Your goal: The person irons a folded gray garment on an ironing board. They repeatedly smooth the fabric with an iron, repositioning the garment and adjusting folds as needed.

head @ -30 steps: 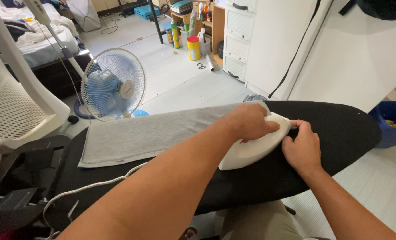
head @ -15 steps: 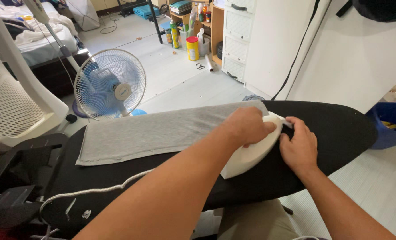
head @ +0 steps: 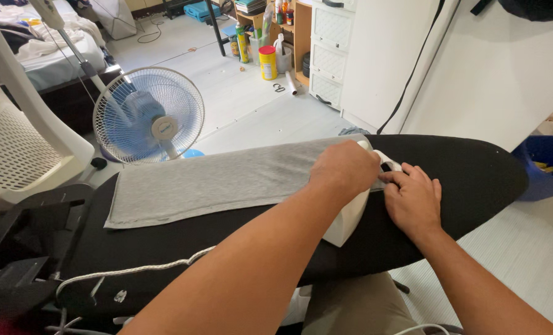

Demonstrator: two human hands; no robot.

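Observation:
My left hand [head: 344, 169] grips the top of a white clothes iron [head: 351, 217] that stands tilted on the black ironing board [head: 468, 180], at the right end of a folded grey cloth [head: 214, 183]. My right hand [head: 413, 201] rests beside the iron's front, its fingertips touching the iron and the cloth's edge. The iron's white braided cord [head: 133, 271] runs left along the board's near edge.
A blue and white floor fan [head: 149, 116] stands behind the board. A white mesh chair [head: 22, 136] is at the left. A white drawer cabinet [head: 335, 53], a yellow canister [head: 267, 63] and scissors [head: 280, 88] lie beyond. A blue bin [head: 549, 164] sits at the right.
My left hand has tipped the iron from lying flat toward upright and drawn it slightly left. My right hand followed to its front. The fan's head turned.

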